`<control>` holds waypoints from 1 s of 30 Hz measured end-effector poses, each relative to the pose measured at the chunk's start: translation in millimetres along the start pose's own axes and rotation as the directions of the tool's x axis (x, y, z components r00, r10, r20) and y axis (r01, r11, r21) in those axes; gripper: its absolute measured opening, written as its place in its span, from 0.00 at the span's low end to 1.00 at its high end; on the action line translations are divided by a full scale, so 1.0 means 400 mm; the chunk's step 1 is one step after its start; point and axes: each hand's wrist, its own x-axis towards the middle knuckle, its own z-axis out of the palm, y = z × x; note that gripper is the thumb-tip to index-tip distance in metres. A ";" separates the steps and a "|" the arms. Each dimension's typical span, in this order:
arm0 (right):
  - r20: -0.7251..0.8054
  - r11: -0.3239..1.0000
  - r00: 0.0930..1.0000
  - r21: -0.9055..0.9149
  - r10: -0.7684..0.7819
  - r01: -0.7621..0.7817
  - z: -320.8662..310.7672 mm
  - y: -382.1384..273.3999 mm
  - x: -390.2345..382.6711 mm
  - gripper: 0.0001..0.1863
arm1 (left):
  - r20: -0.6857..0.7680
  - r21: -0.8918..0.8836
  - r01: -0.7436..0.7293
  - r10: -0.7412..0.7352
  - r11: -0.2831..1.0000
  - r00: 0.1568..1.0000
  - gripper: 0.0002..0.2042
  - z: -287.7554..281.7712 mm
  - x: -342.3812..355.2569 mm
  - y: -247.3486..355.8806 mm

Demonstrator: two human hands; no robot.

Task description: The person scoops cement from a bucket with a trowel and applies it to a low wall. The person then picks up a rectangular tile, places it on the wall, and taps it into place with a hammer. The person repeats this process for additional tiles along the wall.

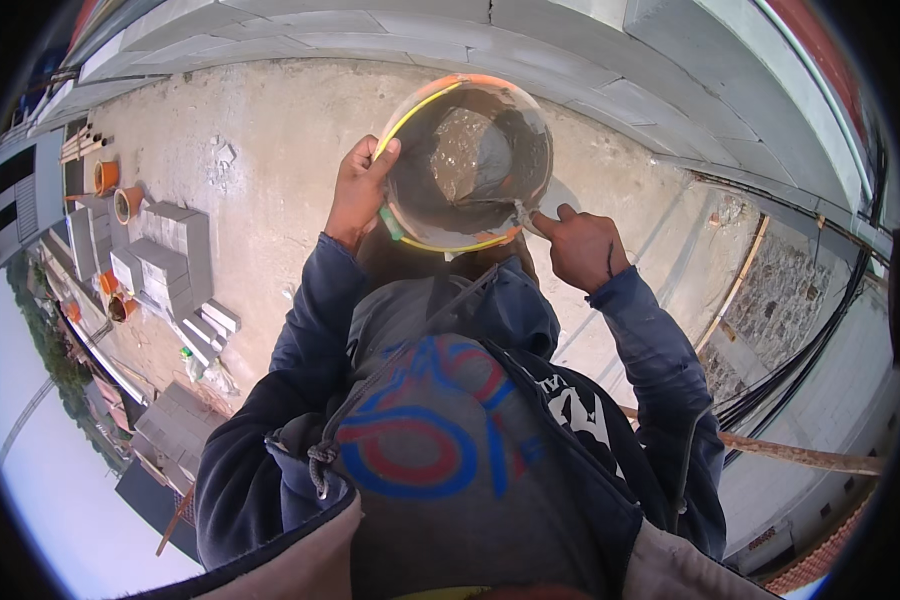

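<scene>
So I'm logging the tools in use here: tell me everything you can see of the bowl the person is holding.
The bowl is round, clear-walled plastic by the look, with an orange and yellow rim. It is smeared inside and holds a lump of wet grey mortar. It is held up in front of the chest over the concrete floor. The left hand grips its rim; the right hand holds a small tool into it.

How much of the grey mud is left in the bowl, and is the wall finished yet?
Done: grey blocks already stand in a row along the top edge. In hand: the left hand holds the round bowl by its rim, while the right hand works a trowel into it. The bowl holds a good lump of wet mortar. Left: stacks of loose blocks wait on the floor.
</scene>
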 end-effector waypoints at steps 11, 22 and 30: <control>0.112 0.975 0.970 -0.026 -0.215 0.219 -0.032 0.105 0.134 0.27 | -0.215 -0.201 -0.146 0.102 0.969 0.971 0.12 0.120 -0.041 -0.035; 0.255 0.585 0.899 0.811 -0.355 0.001 -0.004 0.140 0.291 0.22 | -0.291 0.028 -0.088 0.092 0.996 0.952 0.16 0.073 -0.052 -0.032; 0.410 -0.094 0.861 0.886 -0.301 -0.454 0.026 0.228 0.277 0.24 | -0.288 -0.103 -0.076 0.043 0.992 0.957 0.16 -0.024 -0.023 -0.050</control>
